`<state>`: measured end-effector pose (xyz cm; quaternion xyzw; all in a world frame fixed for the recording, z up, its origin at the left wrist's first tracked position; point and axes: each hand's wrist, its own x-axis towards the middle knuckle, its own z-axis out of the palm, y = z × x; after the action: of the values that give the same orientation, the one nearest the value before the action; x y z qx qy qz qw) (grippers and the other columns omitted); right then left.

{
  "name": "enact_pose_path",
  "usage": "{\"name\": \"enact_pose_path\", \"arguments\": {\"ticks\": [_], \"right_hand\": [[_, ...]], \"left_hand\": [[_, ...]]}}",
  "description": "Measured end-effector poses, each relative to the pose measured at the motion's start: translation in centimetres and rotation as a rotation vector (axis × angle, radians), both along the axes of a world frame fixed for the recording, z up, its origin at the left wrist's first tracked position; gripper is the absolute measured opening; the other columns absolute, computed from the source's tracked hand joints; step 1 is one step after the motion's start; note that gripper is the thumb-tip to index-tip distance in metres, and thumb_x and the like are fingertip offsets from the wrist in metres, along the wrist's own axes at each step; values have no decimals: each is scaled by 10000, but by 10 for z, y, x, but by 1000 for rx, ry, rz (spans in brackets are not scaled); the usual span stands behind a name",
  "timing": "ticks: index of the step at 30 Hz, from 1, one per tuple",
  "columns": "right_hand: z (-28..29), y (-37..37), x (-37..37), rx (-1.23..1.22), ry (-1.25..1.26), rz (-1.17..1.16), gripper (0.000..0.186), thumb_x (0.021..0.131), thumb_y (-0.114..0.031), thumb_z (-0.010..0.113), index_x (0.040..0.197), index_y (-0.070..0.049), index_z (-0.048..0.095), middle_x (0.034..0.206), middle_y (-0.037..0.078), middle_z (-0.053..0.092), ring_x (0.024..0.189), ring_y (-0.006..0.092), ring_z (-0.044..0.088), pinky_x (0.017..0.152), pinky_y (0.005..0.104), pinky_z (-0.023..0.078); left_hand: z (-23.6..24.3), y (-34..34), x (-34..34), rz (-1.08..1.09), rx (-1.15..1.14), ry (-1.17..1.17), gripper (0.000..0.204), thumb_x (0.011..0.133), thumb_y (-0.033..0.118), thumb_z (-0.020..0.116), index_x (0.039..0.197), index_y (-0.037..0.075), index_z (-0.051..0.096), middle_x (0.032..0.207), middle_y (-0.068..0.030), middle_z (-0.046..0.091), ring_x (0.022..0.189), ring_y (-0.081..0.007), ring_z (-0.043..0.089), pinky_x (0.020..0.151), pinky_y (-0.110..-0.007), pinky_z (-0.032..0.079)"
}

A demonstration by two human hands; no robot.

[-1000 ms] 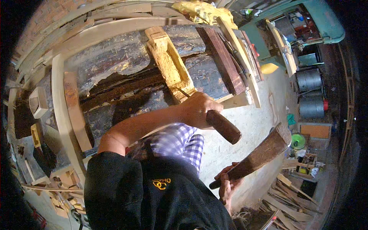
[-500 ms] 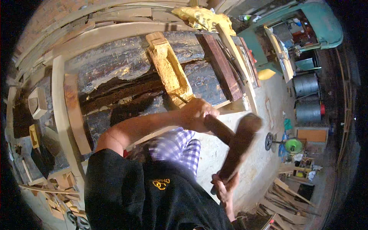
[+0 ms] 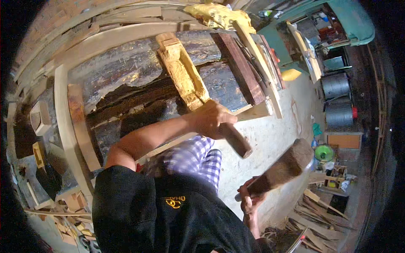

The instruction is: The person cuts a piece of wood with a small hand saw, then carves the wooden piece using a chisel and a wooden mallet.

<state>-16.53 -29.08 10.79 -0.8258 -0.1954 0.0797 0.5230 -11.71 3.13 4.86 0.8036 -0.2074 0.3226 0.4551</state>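
A yellow wooden block point(image 3: 181, 69) with a long hollow carved into it lies across the dark, cracked slab of the bench point(image 3: 139, 59). My left hand point(image 3: 214, 119) is closed round a chisel point(image 3: 237, 141), its thick wooden handle sticking out to the lower right. The chisel's blade meets the block's near end; its tip is mostly hidden by the hand. Lower right, my right hand point(image 3: 252, 201) grips a heavy wooden mallet point(image 3: 284, 166) by the handle. The mallet's head is swung out to the right, apart from the chisel handle.
A dark reddish wooden bar point(image 3: 242, 67) and a pale strip point(image 3: 257, 55) lie right of the block. Left is a long pale board point(image 3: 69, 122). A yellow sack point(image 3: 219, 17) rests at the back. Wood offcuts point(image 3: 318, 219) cover the floor at lower right.
The mallet has swung away from the chisel handle, outward to the right, with my right hand. My left hand stays on the chisel at the block's near end.
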Motion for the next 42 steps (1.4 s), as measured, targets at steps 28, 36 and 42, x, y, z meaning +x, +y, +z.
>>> {"name": "enact_pose_path", "arguments": {"ticks": [28,36,42], "right_hand": [[37,7,6,43,21,144,531,803,-134,650,1247,-12,387,808,101,593,635,204,604,598,351,529],[13,8,-4,-212,108,0,527,761,-167,732,1184,-55,438,753,56,581,631,154,595,552,253,497],[9,2,-1,-20,-192,86,426,753,-181,736,1090,-38,519,750,89,598,639,180,577,625,294,501]], "left_hand": [[10,-3,-1,-59,-207,72,308,634,293,799,633,116,547,569,-96,576,551,-306,619,507,-408,470],[4,-2,4,-16,-154,78,263,653,265,789,666,118,571,579,-61,556,528,-250,589,491,-355,451],[2,-8,1,-78,-201,148,309,619,311,786,640,116,547,599,-100,589,588,-323,624,519,-423,471]]}}
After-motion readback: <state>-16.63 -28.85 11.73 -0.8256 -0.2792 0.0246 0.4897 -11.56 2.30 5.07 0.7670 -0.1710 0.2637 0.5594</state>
